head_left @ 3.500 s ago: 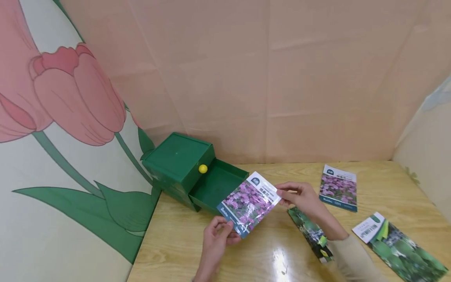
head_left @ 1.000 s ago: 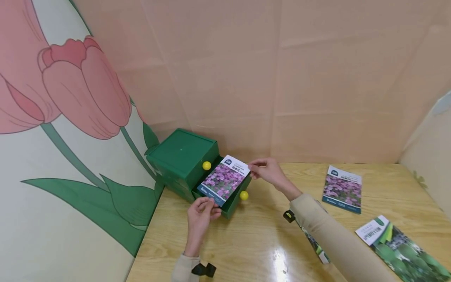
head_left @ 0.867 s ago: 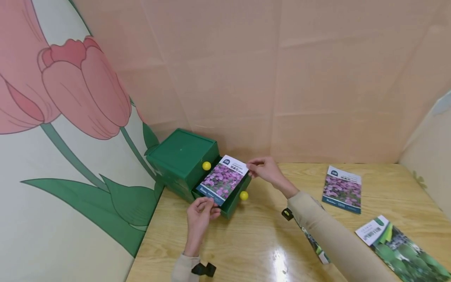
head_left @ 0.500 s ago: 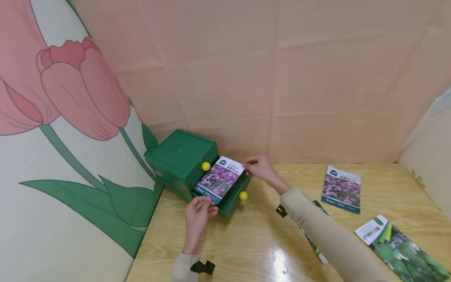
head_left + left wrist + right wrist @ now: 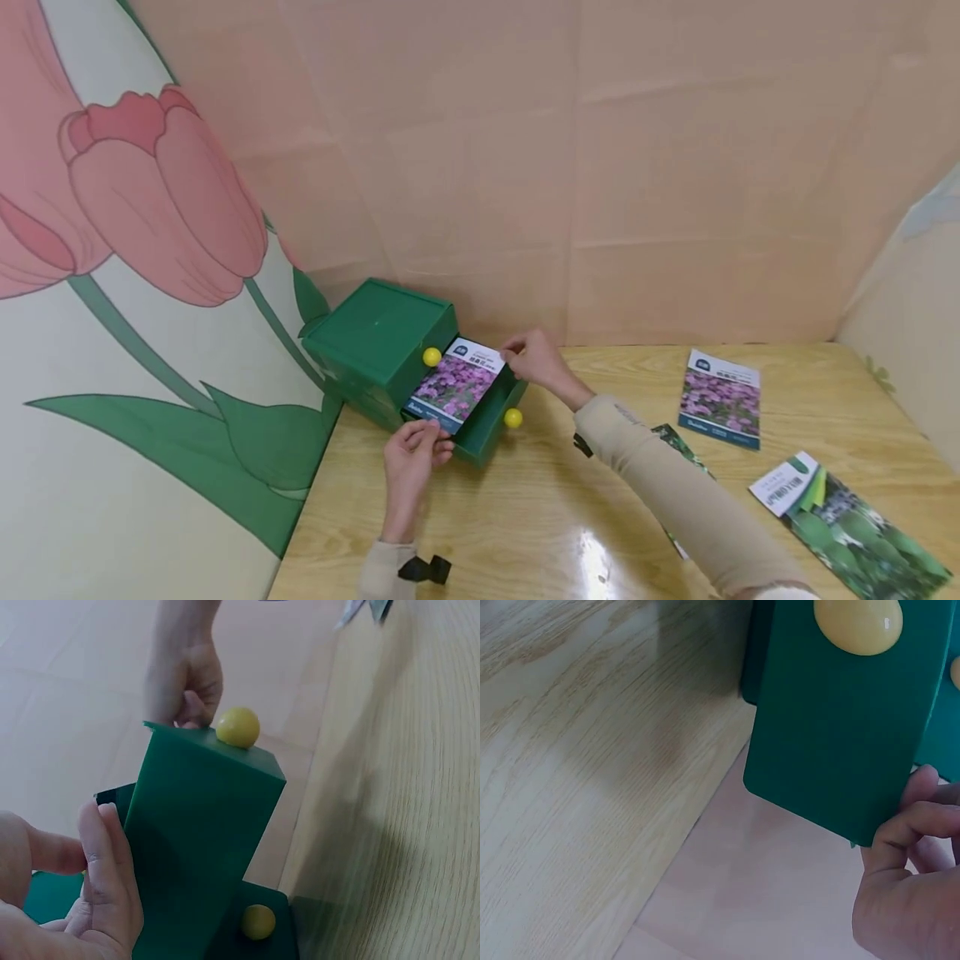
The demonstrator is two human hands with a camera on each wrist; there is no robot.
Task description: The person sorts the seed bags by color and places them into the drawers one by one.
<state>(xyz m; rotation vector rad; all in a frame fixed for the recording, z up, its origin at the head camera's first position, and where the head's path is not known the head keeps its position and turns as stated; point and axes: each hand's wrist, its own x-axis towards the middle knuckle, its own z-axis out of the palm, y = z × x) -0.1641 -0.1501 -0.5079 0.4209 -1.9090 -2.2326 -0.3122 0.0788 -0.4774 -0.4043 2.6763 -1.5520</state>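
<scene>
A seed packet with purple flowers (image 5: 453, 386) lies slanted inside the pulled-out drawer (image 5: 491, 423) of a small green cabinet (image 5: 378, 333). My left hand (image 5: 412, 458) pinches its lower edge between thumb and fingers at the drawer's near side. At the opposite upper corner, my right hand (image 5: 542, 365) pinches the packet beside the drawer's far wall. In the left wrist view, my left fingers (image 5: 101, 855) lie along the side of the drawer (image 5: 202, 825), which hides the packet. The right wrist view has my right hand (image 5: 915, 877) at a corner of the drawer front (image 5: 832, 735).
Yellow ball knobs sit on the drawer front (image 5: 513, 418) and the upper drawer (image 5: 432, 357). Another purple-flower packet (image 5: 720, 398) and a green-fruit packet (image 5: 855, 525) lie at right on the wooden table (image 5: 517, 533). My right sleeve partly covers a further packet (image 5: 681, 446).
Both hands have carried the packet left from in front of the drawer and lowered it inside. The lower knob has come into sight. Over the last second, hands and packet shift slightly left.
</scene>
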